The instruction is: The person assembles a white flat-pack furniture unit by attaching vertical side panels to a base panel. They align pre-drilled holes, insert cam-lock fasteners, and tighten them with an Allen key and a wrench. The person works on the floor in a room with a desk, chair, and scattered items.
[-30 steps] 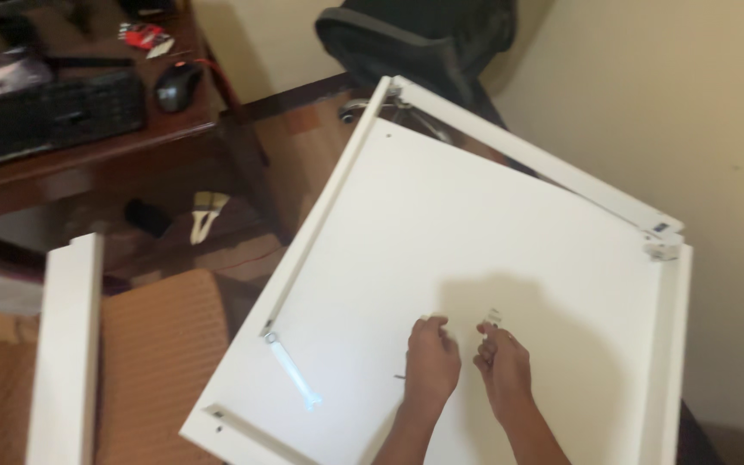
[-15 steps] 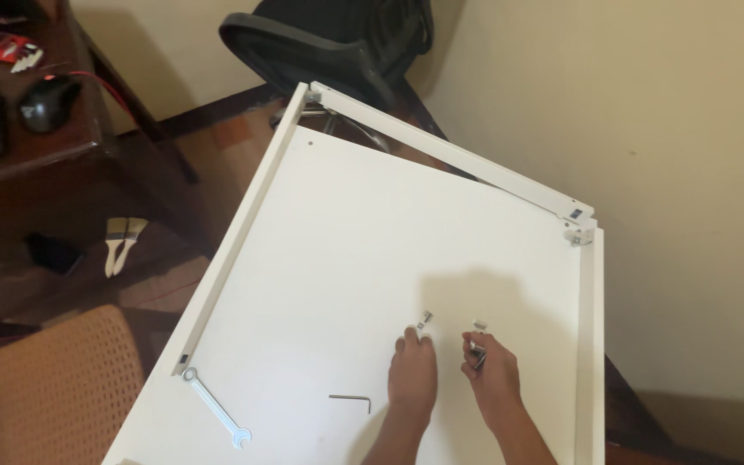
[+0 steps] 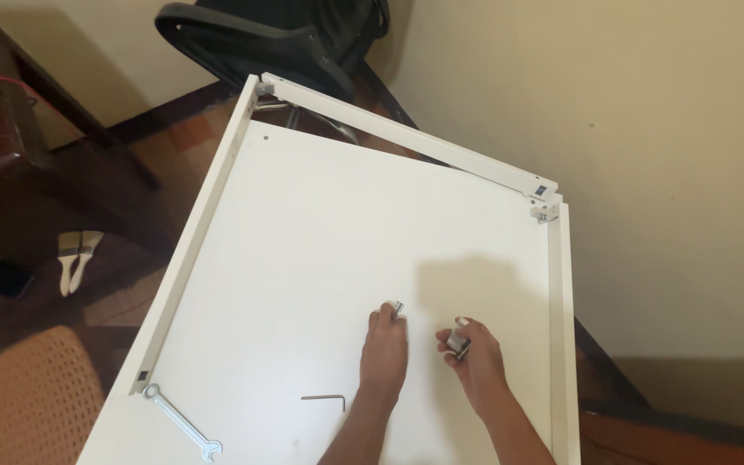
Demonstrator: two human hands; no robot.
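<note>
A large white board (image 3: pixel 303 232) with white rails along three edges lies flat below me. My left hand (image 3: pixel 385 349) rests on the board and pinches a small metal fitting (image 3: pixel 396 306) at its fingertips. Just to its right, my right hand (image 3: pixel 471 357) is curled around another small metal fitting (image 3: pixel 458 342), held slightly above the board. A dark hex key (image 3: pixel 325 399) lies on the board left of my left wrist. A flat white spanner (image 3: pixel 182 420) lies near the board's lower left corner.
A black office chair (image 3: pixel 277 34) stands beyond the board's far corner. A cream wall (image 3: pixel 647 129) runs close along the right side. Two paint brushes (image 3: pixel 75 258) lie on the dark wooden floor at left. An orange woven surface (image 3: pixel 19 405) fills the lower left corner.
The view has swung right and closer, so the desk at left has dropped out of sight. Both hands stay near the board's middle with the small fittings.
</note>
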